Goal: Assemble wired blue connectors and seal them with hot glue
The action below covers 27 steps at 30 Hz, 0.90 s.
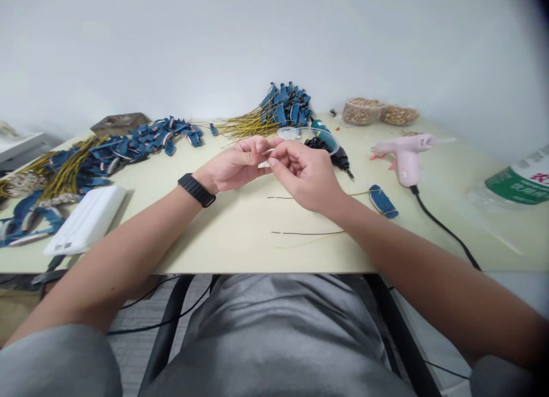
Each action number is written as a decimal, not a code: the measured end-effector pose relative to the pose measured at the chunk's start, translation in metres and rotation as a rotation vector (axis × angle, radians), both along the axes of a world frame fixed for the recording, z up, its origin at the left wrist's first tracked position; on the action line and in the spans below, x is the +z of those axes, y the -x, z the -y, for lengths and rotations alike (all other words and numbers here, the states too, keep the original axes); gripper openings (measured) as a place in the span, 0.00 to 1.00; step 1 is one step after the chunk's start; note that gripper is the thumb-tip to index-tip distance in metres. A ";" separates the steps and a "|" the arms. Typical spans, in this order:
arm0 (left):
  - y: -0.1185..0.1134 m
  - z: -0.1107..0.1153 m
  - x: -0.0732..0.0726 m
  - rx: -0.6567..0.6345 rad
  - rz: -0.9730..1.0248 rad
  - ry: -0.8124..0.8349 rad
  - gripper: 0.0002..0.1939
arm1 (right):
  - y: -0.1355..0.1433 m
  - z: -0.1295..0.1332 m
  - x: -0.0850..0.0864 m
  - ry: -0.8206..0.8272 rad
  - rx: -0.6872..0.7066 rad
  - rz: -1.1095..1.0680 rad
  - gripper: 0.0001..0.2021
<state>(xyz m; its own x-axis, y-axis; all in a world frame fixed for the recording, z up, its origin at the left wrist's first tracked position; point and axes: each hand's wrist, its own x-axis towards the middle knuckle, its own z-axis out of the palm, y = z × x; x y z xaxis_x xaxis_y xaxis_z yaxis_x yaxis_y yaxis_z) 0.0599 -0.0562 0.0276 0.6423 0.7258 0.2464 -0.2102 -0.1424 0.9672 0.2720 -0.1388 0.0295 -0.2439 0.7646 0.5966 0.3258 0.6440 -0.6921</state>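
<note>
My left hand and my right hand meet above the middle of the table, fingertips together. Both are closed in a pinch; what lies between the fingers is too small and hidden to name. A black watch is on my left wrist. Below my right hand, a thin dark wire lies on the tabletop. Another wire runs behind that hand. To the right of my right wrist lies a blue fabric piece with a thin wire at its end.
Bundles of blue pieces on yellow wires lie at the back, with more on the left. A white power bank sits front left. On the right are a pink glue gun, its cord, and a plastic bottle. Small tubs stand behind.
</note>
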 end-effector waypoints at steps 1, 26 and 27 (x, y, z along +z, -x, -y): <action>-0.001 0.000 0.000 -0.012 0.005 0.011 0.36 | 0.000 0.002 0.001 -0.018 0.004 0.018 0.06; -0.013 0.007 -0.006 0.069 -0.005 -0.079 0.25 | -0.007 -0.011 -0.005 -0.314 -0.088 0.201 0.13; -0.013 0.008 -0.006 0.072 -0.008 -0.074 0.25 | -0.008 -0.011 -0.005 -0.311 -0.099 0.208 0.13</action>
<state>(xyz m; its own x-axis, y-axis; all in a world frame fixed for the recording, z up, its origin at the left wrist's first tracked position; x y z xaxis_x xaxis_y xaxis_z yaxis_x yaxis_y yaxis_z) 0.0730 -0.0637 0.0216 0.5909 0.7505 0.2961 -0.1895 -0.2277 0.9551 0.2797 -0.1275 0.0244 -0.3184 0.5810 0.7490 0.5097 0.7711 -0.3815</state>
